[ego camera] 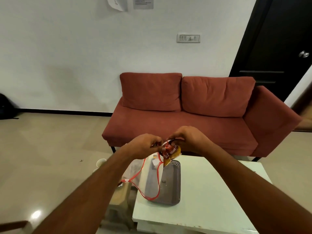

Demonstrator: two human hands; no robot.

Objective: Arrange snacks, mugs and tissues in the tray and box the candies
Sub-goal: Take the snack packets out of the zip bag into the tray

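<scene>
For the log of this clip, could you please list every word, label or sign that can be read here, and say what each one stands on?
"ALO": white letters on the red and yellow snack packet held by the left hand and right hand; probably part of a longer word, the rest too blurred to read.
Two paper notices on the wall: print too small to read.
Switch plate: no legible marking.
Grey tray and clear plastic bag: no text visible.

Soft, even indoor light, a glare spot on the floor (pixel 36 214), slight blur and wide-angle bending at edges.
</scene>
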